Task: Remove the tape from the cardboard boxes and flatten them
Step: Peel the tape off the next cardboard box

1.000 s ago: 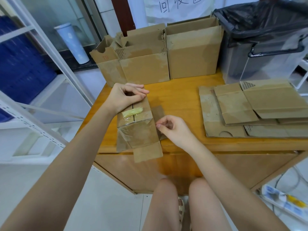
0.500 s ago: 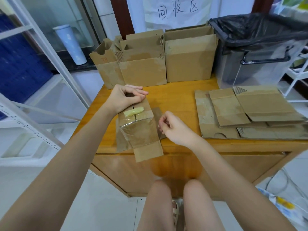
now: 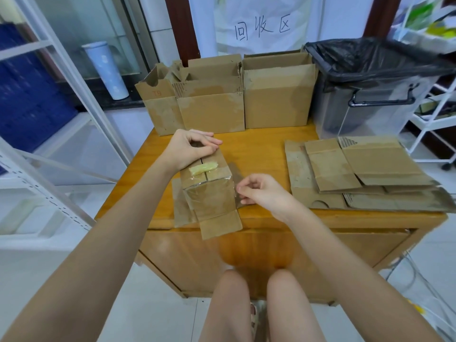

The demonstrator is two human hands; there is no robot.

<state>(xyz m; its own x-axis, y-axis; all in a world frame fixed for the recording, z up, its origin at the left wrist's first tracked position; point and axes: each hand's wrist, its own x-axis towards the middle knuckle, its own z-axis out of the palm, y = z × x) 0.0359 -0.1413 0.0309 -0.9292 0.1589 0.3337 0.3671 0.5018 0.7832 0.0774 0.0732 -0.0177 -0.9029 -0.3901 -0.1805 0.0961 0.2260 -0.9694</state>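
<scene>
Cardboard box (image 3: 209, 193): stood on table (image 3: 259, 149), taped.
Left hand (image 3: 190, 149): gripped box's far top edge.
Right hand (image 3: 261, 191): beside box, fingers curled, pinching tape (image 3: 235, 180).

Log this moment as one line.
step: peeling tape | left hand: steadies box top | right hand: picks at tape on box side

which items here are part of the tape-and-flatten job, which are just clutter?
Job: small taped box, rolled tape strip, three upright boxes, flattened stack, lined bin.
Clutter: white tumbler, handwritten sign, blue crates, white cart.
</scene>
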